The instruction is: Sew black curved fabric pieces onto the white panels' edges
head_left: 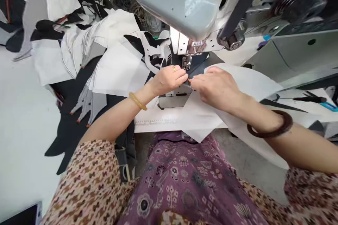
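Both forearms angle inward, wrists bent, so the fingertips nearly meet just in front of the presser foot (187, 63). The left hand (170, 79) curls palm-down, fingers bunched; whether it grips anything I cannot tell. The right hand (215, 86), knuckles up, pinches an orange tab (189, 80) lying between both hands' fingertips, above white cloth (196, 114).

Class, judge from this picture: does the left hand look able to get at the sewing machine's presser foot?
Probably yes: the left hand has its fingers just on the wearer's side of the presser foot, with nothing visible blocking the short gap. Whether they grip anything is unclear.
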Demonstrator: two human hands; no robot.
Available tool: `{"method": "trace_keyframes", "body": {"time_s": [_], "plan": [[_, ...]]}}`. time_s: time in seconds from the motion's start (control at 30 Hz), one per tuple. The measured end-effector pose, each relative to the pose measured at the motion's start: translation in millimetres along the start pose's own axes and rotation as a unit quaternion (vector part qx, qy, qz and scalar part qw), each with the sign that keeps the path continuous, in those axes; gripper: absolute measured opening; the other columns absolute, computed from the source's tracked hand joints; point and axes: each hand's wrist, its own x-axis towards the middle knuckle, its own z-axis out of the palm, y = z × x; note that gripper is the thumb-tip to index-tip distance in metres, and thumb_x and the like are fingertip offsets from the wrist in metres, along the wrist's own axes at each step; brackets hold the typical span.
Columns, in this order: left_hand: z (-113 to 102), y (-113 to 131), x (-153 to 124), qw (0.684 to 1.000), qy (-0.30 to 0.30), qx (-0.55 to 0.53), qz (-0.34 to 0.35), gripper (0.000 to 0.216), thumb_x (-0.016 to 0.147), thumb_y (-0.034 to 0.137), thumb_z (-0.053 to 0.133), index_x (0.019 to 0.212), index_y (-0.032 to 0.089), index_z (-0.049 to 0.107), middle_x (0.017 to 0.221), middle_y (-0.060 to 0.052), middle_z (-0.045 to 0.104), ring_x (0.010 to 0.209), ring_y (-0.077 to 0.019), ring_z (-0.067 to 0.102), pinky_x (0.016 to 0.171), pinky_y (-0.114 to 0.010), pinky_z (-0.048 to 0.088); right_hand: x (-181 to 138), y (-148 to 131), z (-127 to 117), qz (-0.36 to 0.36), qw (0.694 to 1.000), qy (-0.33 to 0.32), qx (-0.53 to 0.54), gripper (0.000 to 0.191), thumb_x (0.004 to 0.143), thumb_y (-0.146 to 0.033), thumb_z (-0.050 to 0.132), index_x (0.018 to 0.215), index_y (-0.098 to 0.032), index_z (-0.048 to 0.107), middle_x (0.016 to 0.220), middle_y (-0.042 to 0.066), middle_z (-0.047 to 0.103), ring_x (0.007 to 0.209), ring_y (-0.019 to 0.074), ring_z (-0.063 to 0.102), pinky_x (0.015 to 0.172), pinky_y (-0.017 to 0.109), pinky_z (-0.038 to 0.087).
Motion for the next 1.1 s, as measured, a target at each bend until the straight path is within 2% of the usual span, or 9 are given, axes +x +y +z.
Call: {"method": "trace_keyframes", "body": {"time_s": [0.13,0.2,0.33,0.53,0.67,0.8,0.9,1.1], "plan": [[2.4,3.8,-12.2,0.999,-0.006,-0.027,0.016,0.015,0.09,0.013,0.041,0.094,0.015,0.056,0.087,-0.004,0.067,0.078,-0.0118,0.062,0.064,-0.028,0.046,0.6,-17.0,7.3,-0.026,0.999,0.01,-0.018,0.03,0.082,-0.006,0.032,0.075,-0.016,0.06,0.077,0.004,0.059,0.056,0.0117,0.022,0.066,0.028,0.023],[6.0,6.7,-17.1,0.997,0.002,-0.076,-0.017,0.014,0.09,0.013,0.044,0.097,0.017,0.056,0.09,-0.005,0.067,0.083,-0.0129,0.062,0.067,-0.03,0.046,0.3,-17.6,9.4,-0.038,0.999,0.019,-0.024,0.03,0.081,-0.005,0.032,0.073,-0.016,0.059,0.077,0.004,0.059,0.056,0.0117,0.024,0.064,0.027,0.022],[14.6,10.9,-21.1,0.987,0.021,-0.138,-0.08,0.013,0.089,0.014,0.048,0.097,0.019,0.056,0.085,-0.005,0.068,0.08,-0.0131,0.063,0.066,-0.031,0.044,2.6,-8.8,6.6,-0.046,0.999,0.007,-0.029,0.028,0.076,-0.002,0.033,0.069,-0.016,0.057,0.072,0.002,0.057,0.055,0.0113,0.023,0.062,0.027,0.021],[22.6,13.9,-17.8,0.996,0.03,-0.009,-0.085,0.014,0.09,0.014,0.043,0.097,0.016,0.056,0.081,-0.005,0.067,0.074,-0.0133,0.062,0.061,-0.029,0.041,11.3,5.5,-1.9,-0.031,0.999,0.016,-0.025,0.03,0.072,0.0,0.03,0.065,-0.015,0.055,0.059,0.002,0.049,0.052,0.0111,0.023,0.059,0.027,0.019],[25.9,19.9,-19.5,0.993,0.04,-0.034,-0.11,0.015,0.091,0.016,0.042,0.1,0.017,0.055,0.084,-0.006,0.068,0.078,-0.0144,0.064,0.063,-0.029,0.044,13.1,8.0,-3.2,-0.035,0.998,0.022,-0.042,0.03,0.072,0.0,0.03,0.064,-0.015,0.055,0.057,0.002,0.048,0.051,0.0108,0.022,0.058,0.027,0.018],[24.1,25.3,-21.8,0.989,0.102,-0.011,-0.107,0.014,0.088,0.014,0.048,0.098,0.018,0.056,0.086,-0.004,0.07,0.083,-0.0163,0.067,0.066,-0.029,0.05,11.6,3.2,-1.3,-0.035,0.998,0.018,-0.058,0.031,0.073,0.002,0.029,0.065,-0.014,0.055,0.058,0.002,0.048,0.05,0.0107,0.024,0.058,0.026,0.018],[22.3,26.4,-23.3,0.986,0.133,0.001,-0.099,0.013,0.086,0.013,0.051,0.096,0.016,0.058,0.088,-0.004,0.07,0.087,-0.0171,0.067,0.069,-0.028,0.053,10.6,0.2,2.1,-0.034,0.997,0.02,-0.065,0.034,0.075,0.003,0.027,0.069,-0.014,0.056,0.064,0.004,0.052,0.054,0.0115,0.031,0.059,0.026,0.019],[24.2,28.6,-26.8,0.975,0.07,-0.092,-0.188,0.019,0.09,0.015,0.044,0.101,0.016,0.059,0.097,-0.007,0.069,0.102,-0.0189,0.063,0.083,-0.031,0.054,13.7,1.8,13.2,-0.007,0.995,0.06,-0.073,0.029,0.078,0.0,0.032,0.068,-0.015,0.055,0.065,0.003,0.05,0.057,0.0119,0.032,0.061,0.027,0.019]]}}
